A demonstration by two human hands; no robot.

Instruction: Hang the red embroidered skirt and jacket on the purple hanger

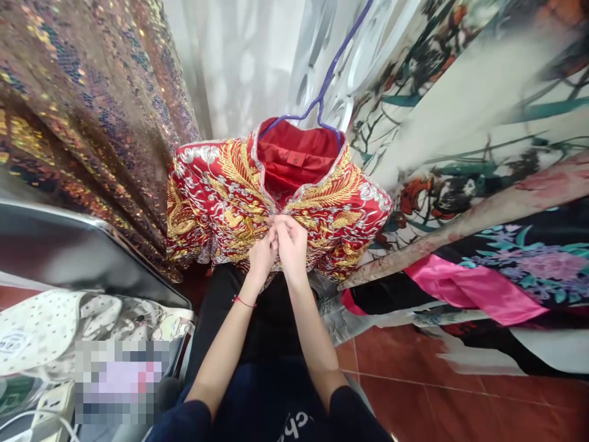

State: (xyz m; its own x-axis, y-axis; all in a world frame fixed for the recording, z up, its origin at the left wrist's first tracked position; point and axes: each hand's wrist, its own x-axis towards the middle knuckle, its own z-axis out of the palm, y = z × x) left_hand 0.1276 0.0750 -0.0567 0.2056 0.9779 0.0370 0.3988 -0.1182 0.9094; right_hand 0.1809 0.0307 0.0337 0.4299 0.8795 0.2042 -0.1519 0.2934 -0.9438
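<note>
I see red jacket, gold and silver embroidery, mid-view on purple hanger | left hand, right hand pinched narrow on its front below the collar | exact hold hidden from me; hanger top cut off

one left hand and one right hand are showing, two in all, along with one red embroidered jacket, one purple hanger, one collar label, one red bracelet, two navy sleeves and one pink satin strip.
</note>
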